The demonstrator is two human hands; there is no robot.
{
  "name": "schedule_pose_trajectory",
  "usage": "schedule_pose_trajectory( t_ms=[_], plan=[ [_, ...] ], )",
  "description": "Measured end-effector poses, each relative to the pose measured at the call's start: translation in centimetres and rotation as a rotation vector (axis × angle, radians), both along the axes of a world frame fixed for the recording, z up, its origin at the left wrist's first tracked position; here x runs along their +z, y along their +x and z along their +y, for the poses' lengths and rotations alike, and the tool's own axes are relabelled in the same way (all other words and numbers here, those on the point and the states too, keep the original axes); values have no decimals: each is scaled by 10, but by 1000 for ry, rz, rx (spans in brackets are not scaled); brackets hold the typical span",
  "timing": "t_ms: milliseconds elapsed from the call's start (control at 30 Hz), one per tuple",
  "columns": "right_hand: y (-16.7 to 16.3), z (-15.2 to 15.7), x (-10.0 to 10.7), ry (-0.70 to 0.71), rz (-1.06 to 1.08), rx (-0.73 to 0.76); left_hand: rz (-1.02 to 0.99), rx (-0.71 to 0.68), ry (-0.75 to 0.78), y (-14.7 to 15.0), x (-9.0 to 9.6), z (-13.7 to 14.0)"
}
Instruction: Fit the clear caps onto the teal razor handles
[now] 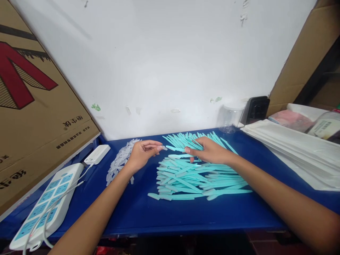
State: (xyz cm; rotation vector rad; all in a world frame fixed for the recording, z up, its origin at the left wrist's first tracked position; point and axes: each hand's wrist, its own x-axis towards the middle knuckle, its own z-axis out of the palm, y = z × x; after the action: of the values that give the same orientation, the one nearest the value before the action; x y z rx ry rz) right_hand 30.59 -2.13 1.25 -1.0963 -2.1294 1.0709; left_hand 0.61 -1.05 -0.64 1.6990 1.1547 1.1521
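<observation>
Between the thumb and fingers of my left hand [143, 154] is a small translucent blade cap [164, 147]. My right hand [208, 151] is closed around turquoise eyebrow razors; one razor [174, 148] points left, its end just short of the cap. How many razors sit in that hand is partly hidden by the fingers. Under and in front of my right hand lies a loose pile of turquoise razors [183, 177]. Behind it, more razors [180, 138] are spread side by side. A heap of translucent caps [118, 163] lies left of my left hand, partly covered by it.
A white power strip [61, 209] with cables and a white adapter [97, 154] occupy the left side. A printed cardboard box [47, 117] stands behind them. At the right are a clear plastic jar [230, 120], a black object [258, 109] and stacked white sheets [292, 156].
</observation>
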Motion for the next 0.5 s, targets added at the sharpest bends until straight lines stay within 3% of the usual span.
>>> schedule_pose_trajectory(
  t_ms=[500],
  plan=[
    [1, -1, 3, -23, 17, 26, 9, 13, -5, -1, 0, 0]
  ],
)
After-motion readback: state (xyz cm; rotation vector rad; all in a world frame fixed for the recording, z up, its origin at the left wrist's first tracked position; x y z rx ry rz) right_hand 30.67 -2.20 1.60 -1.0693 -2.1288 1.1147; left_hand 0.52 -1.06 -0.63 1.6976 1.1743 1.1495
